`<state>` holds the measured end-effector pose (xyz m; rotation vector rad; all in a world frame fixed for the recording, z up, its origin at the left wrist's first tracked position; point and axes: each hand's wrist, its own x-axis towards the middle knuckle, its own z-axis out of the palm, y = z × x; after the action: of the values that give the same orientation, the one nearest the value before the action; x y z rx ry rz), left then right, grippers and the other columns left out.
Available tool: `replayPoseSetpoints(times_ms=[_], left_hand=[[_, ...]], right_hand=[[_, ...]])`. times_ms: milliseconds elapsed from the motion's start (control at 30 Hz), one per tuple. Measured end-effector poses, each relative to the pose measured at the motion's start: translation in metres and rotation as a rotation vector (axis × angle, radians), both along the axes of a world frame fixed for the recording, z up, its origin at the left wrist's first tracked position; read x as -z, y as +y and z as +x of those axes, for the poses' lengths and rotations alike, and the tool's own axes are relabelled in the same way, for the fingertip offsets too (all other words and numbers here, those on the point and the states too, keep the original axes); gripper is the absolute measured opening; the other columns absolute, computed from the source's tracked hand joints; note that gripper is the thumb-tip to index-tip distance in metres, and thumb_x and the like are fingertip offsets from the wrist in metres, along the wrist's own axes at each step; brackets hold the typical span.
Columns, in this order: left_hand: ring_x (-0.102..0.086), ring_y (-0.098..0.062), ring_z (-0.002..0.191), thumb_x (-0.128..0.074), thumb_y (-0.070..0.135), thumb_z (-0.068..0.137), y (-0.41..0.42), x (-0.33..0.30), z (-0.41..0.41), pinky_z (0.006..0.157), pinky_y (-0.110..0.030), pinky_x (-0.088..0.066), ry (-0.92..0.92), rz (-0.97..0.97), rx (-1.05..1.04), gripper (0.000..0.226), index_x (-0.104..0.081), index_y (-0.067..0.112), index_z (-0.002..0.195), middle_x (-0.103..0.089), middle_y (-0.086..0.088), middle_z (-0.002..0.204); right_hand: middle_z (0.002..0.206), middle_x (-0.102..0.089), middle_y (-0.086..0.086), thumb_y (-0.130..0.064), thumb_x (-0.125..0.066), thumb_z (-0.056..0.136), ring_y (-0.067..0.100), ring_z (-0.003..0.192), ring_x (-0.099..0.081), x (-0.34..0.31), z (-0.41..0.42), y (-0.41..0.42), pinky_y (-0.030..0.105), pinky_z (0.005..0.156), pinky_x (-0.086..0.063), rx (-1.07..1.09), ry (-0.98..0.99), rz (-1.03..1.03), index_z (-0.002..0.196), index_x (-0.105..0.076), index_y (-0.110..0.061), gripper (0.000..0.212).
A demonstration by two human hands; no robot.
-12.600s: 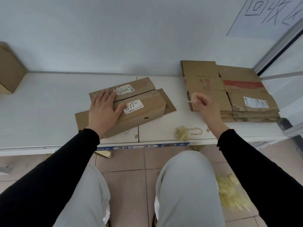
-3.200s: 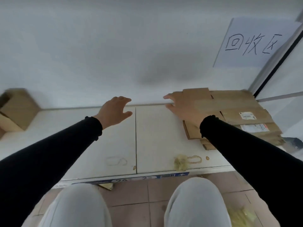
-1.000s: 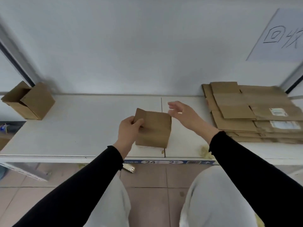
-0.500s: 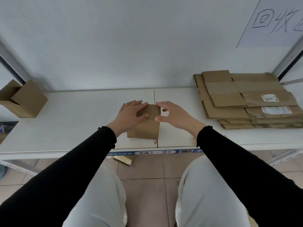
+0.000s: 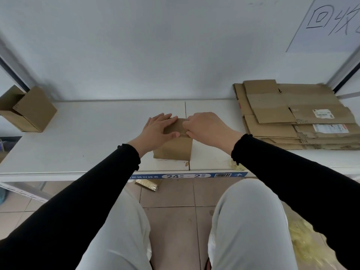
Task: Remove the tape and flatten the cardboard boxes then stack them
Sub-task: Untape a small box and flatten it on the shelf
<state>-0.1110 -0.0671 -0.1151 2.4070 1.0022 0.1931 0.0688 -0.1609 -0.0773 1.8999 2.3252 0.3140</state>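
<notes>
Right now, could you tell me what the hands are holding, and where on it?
The small cardboard box: left hand lies over its top left edge, right hand curls at its top right edge.

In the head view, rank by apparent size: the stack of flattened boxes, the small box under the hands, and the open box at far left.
1. Stack of flattened brown cardboard boxes, clearly largest.
2. and 3. Open brown cardboard box and small brown cardboard box: unsure, since hands cover part of the small one.
</notes>
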Motion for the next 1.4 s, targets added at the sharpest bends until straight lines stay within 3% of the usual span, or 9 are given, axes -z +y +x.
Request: replayPoseSetpoints(times_ms=[167,400,667,733,900,1000,1100,1233,1400], left_hand=[[-0.009,-0.017,0.154,-0.055,0.050,0.100,0.001,0.001,0.000,0.125,-0.043,-0.002,0.000,0.001,0.000,0.066,-0.032,0.031,0.158,-0.025,0.006,0.166],[-0.010,-0.017,0.153,-0.057,0.051,0.098,0.001,0.001,0.000,0.125,-0.042,-0.003,-0.004,0.002,-0.003,0.067,-0.032,0.032,0.158,-0.025,0.006,0.165],[-0.010,-0.019,0.153,-0.057,0.050,0.099,0.001,0.000,0.000,0.125,-0.043,-0.004,-0.001,-0.004,0.004,0.068,-0.031,0.030,0.158,-0.026,0.004,0.165],[-0.012,-0.020,0.153,-0.057,0.050,0.098,0.001,0.001,-0.001,0.124,-0.041,-0.006,-0.010,-0.009,-0.003,0.067,-0.032,0.031,0.158,-0.027,0.004,0.165],[-0.020,-0.021,0.147,-0.059,0.049,0.097,0.002,0.003,0.000,0.121,-0.039,-0.014,-0.025,0.015,-0.001,0.066,-0.034,0.032,0.156,-0.034,0.004,0.160],[-0.024,-0.023,0.144,-0.058,0.053,0.096,0.003,0.001,0.002,0.121,-0.042,-0.014,0.006,0.060,-0.002,0.066,-0.035,0.033,0.155,-0.038,0.004,0.157],[-0.030,-0.027,0.138,-0.059,0.064,0.090,0.003,-0.004,0.000,0.120,-0.046,-0.018,0.079,0.175,0.056,0.079,-0.026,0.037,0.157,-0.039,0.002,0.152],[-0.037,-0.016,0.125,-0.074,0.055,0.079,0.001,-0.018,-0.003,0.085,-0.037,-0.044,-0.068,0.230,0.107,0.104,-0.004,0.052,0.156,-0.039,0.011,0.143],[-0.057,-0.014,0.113,-0.081,0.046,0.075,-0.009,-0.012,-0.006,0.074,-0.032,-0.048,-0.252,0.324,0.042,0.089,-0.030,0.043,0.148,-0.042,0.016,0.142]], right_hand=[[0.099,-0.063,0.005,-0.016,-0.044,0.102,0.025,0.091,-0.060,0.011,-0.004,-0.003,0.034,0.065,-0.038,0.098,0.140,0.090,0.104,-0.061,-0.011,0.018],[0.094,-0.067,-0.004,-0.016,-0.058,0.090,0.016,0.087,-0.061,0.020,0.012,-0.011,0.032,0.079,-0.050,0.319,0.870,0.081,0.093,-0.065,-0.019,0.008],[0.092,-0.055,-0.003,-0.028,-0.059,0.096,0.020,0.077,-0.057,0.025,0.002,0.001,0.032,0.067,-0.040,0.267,0.510,0.116,0.089,-0.063,-0.017,0.014],[0.088,-0.064,-0.003,-0.023,-0.060,0.093,0.019,0.074,-0.063,0.036,0.002,0.000,0.032,0.067,-0.046,0.431,0.818,0.193,0.085,-0.063,-0.014,0.013],[0.089,-0.074,0.006,-0.018,-0.052,0.105,0.013,0.073,-0.073,0.062,0.005,-0.013,0.031,0.062,-0.058,1.011,2.204,0.075,0.109,-0.059,-0.009,0.012],[0.095,-0.074,0.006,-0.017,-0.050,0.106,0.017,0.086,-0.070,0.071,0.000,-0.017,0.031,0.071,-0.055,0.999,2.462,0.134,0.110,-0.058,-0.008,0.012],[0.096,-0.078,0.007,-0.007,-0.052,0.097,0.017,0.085,-0.069,0.057,-0.012,-0.014,0.031,0.078,-0.056,0.840,2.463,0.255,0.098,-0.053,-0.010,0.003],[0.085,-0.072,0.007,-0.014,-0.062,0.094,0.014,0.077,-0.065,0.019,-0.027,-0.010,0.028,0.075,-0.053,0.547,2.136,0.412,0.084,-0.059,-0.017,0.011],[0.080,-0.073,-0.009,-0.022,-0.062,0.092,0.012,0.081,-0.068,-0.004,-0.049,-0.003,0.038,0.080,-0.056,0.430,1.654,0.429,0.080,-0.063,-0.023,0.012]])
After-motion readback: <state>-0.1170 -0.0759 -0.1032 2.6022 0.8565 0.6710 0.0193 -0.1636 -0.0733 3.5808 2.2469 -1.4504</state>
